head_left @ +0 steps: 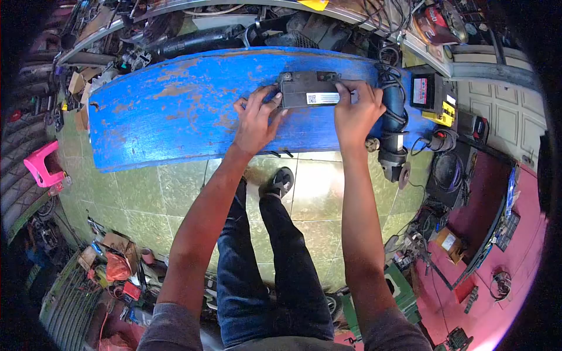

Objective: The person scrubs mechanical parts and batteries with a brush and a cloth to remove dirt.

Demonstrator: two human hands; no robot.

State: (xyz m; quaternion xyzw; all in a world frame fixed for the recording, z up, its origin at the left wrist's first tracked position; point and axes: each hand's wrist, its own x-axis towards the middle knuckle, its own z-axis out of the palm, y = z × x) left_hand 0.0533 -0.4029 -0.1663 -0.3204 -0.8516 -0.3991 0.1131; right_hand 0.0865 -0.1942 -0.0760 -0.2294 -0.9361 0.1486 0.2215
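A dark rectangular block (297, 90), which looks like a battery, has a white label with a square code facing up. It is over the worn blue bench (193, 111), near the far edge. My left hand (257, 117) grips its left end, with fingers curled at the side. At the right end, my right hand (358, 111) holds it, thumb on the front face by the label and fingers behind. Small terminals show along its far edge. Whether its underside touches the bench is hidden.
An angle grinder (393, 126) with its cord wrapped round it lies across the bench's right end. Beside it stands another battery (426, 92). A pink stool (44, 165) is on the floor at left. Metal parts and cables crowd the shelf behind the bench.
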